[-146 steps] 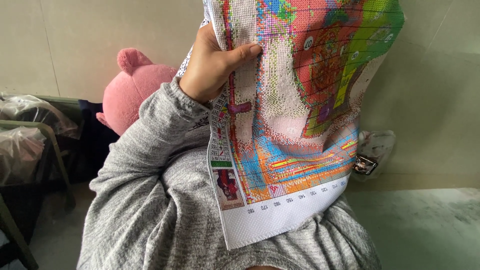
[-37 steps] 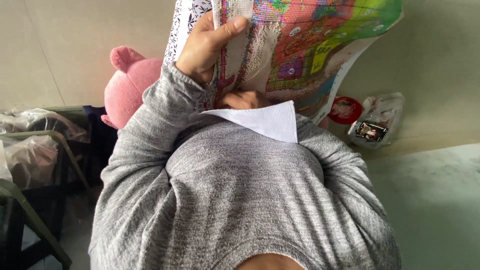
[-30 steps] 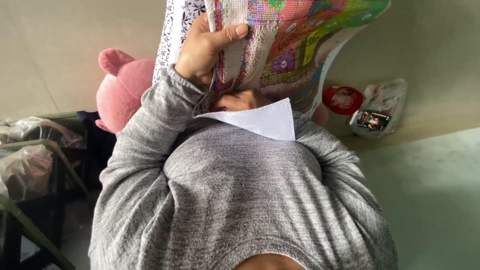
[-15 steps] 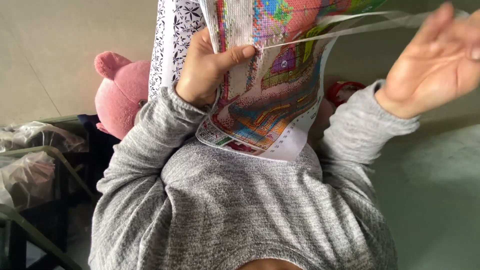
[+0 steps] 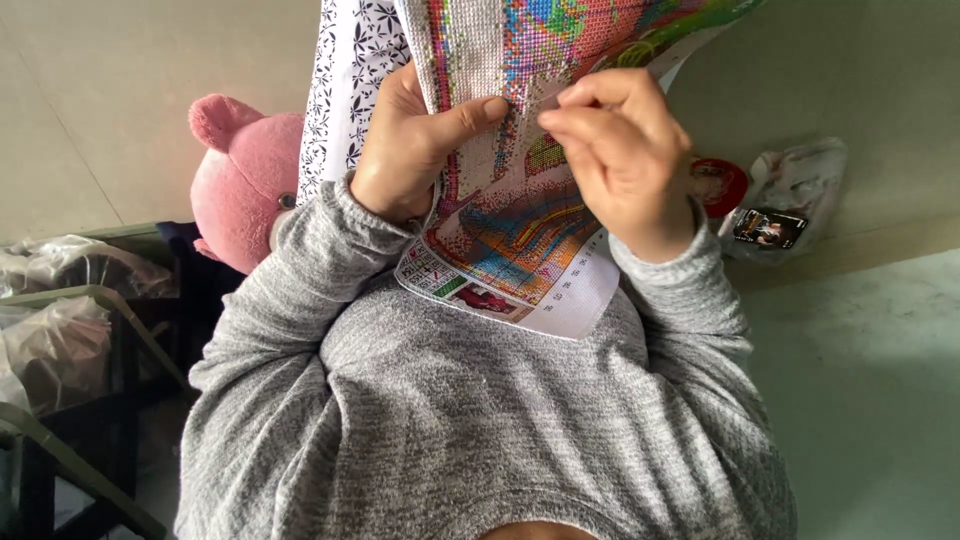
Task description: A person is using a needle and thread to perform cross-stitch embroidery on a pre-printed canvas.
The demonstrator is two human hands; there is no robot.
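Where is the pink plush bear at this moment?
In the head view the pink plush bear sits at the left, behind the grey sleeve of the left hand, beside the black-and-white patterned fabric and above the dark rack.

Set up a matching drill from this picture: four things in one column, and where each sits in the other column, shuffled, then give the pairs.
Things:
1. pink plush bear
2. multicoloured cross-stitch canvas
3. round red container
4. clear plastic bag with a dark card

Places:
A. held up between both hands
B. far right, beside the wall
C. behind the left grey sleeve
D. just past the right wrist

Pairs: 1-C, 2-A, 3-D, 4-B

The left hand grips the canvas edge; the right hand pinches at its face.
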